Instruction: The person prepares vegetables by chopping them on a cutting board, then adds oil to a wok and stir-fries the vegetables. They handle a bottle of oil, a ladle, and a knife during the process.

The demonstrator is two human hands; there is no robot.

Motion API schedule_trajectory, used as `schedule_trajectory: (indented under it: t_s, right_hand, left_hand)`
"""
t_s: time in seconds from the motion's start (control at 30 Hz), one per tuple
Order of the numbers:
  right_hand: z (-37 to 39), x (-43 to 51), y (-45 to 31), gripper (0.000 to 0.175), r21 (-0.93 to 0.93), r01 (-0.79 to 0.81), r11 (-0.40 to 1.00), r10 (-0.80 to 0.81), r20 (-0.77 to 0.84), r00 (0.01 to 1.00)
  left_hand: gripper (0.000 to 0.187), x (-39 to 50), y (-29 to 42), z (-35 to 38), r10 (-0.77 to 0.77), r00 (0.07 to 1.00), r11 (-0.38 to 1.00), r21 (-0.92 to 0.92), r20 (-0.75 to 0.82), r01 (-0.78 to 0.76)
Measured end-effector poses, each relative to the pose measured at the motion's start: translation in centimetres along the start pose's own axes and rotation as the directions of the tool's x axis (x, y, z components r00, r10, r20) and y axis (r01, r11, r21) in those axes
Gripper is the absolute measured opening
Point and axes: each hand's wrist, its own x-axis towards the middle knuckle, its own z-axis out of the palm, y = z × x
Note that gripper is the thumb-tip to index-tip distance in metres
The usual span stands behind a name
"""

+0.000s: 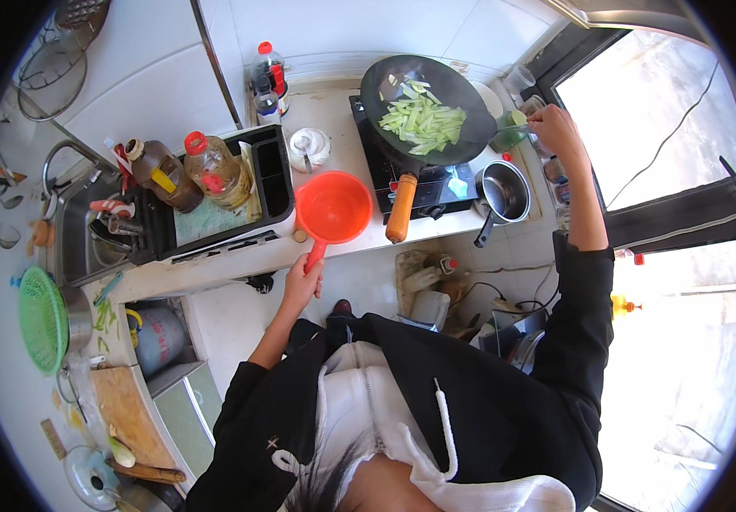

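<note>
My left hand (302, 281) grips the handle of a red plastic water dipper (337, 208), whose bowl is level with the counter's front edge. No food shows in the bowl. At the right, my right hand (550, 128) holds the handle of a cooking spatula (484, 130); its dark blade reaches over the right side of a black wok (393, 144). Sliced pale-green vegetable strips (428, 121) lie in the wok, mostly in its middle. The wok sits on a black stove (380, 185), and its wooden handle (402, 208) points toward me.
A small saucepan (502, 192) stands right of the stove, its handle over the counter edge. A white jar with a spoon (309, 150), sauce bottles (268, 89) and a black rack (273, 173) with large oil bottles (214, 171) stand left. Further left is a metal sink (80, 217).
</note>
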Motion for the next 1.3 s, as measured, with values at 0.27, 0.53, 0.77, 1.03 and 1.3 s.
schedule_trajectory:
  t_s: [0.27,0.53,0.77,1.03,1.3]
  right_hand:
    - [4.0,5.0,-0.6,0.031,-0.13,-0.034,0.991,0.054,0.149,0.987]
    - [8.6,-0.5,-1.7,0.026,0.347,0.149,0.926,-0.106,-0.138,0.985]
    - [-0.1,-0.6,-1.1,0.023,0.11,0.007,0.994,-0.015,0.069,0.998]
    - [5.2,6.0,-0.9,0.02,0.132,-0.194,0.972,0.133,0.374,0.918]
    - [16.5,0.9,-1.8,0.032,0.716,-0.202,0.668,0.15,0.137,0.979]
  left_hand:
    - [0.047,0.0,1.2,-0.3,0.466,0.875,0.618,0.757,-0.133,-0.214]
    - [0.039,0.3,7.4,4.1,0.164,0.951,0.95,0.217,0.262,-0.223]
    - [0.051,1.9,13.0,10.4,-0.085,0.861,0.866,-0.39,0.502,0.312]
    - [0.042,1.7,13.4,11.9,-0.086,0.866,0.825,-0.452,0.493,0.34]
    - [0.039,1.3,13.4,12.3,-0.097,0.878,0.826,-0.454,0.468,0.333]
